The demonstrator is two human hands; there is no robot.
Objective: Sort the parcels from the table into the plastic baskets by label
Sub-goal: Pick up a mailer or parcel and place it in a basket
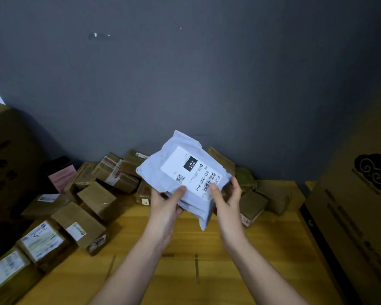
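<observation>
Parcel [180,172] gripped above table edge.

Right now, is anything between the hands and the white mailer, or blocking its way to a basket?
Nothing between them: left hand and right hand both grip the white mailer above the table. No basket is in view, so that path cannot be judged.

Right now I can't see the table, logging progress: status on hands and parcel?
Both hands, left hand and right hand, grip white mailer, label 231 up. Above table. Brown boxes remain. No baskets visible.
</observation>
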